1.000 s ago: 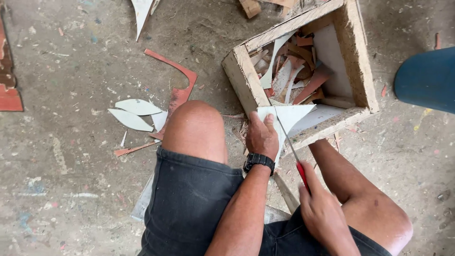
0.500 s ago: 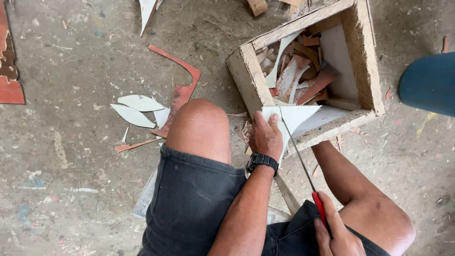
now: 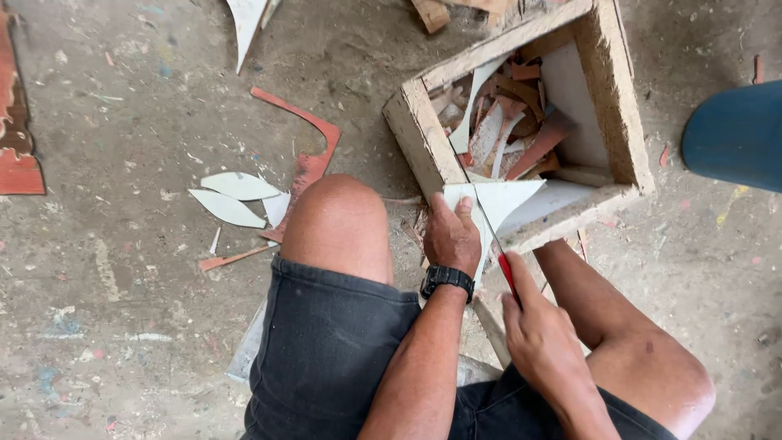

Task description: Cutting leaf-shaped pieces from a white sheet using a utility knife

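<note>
Sawing is going on at the near edge of a wooden box [image 3: 423, 143], where a white sheet piece [image 3: 507, 198] is lying across the rim. The left hand [image 3: 450, 236] is pressing down flat on that piece, fingers spread over its near corner. The right hand [image 3: 544, 338] is closed around the red handle of a thin saw [image 3: 492, 236], whose blade is running up across the white piece toward twelve o'clock.

Judging by the scraps, a good deal of cutting is already done: leaf-shaped white offcuts [image 3: 232, 198] are lying on the floor at nine o'clock from the knee, beside a curved red strip [image 3: 314, 138], and the box is holding a heap of red and white trimmings [image 3: 505, 122]. The piece under the blade is looking only partly cut, so more strokes are probably needed.

Concrete floor [image 3: 122, 269] is serving as the work surface, dusty and flecked with paint. A blue rounded object [image 3: 737, 134] is sitting at three o'clock, and a red-brown slab [image 3: 16, 147] at the far nine o'clock edge.
</note>
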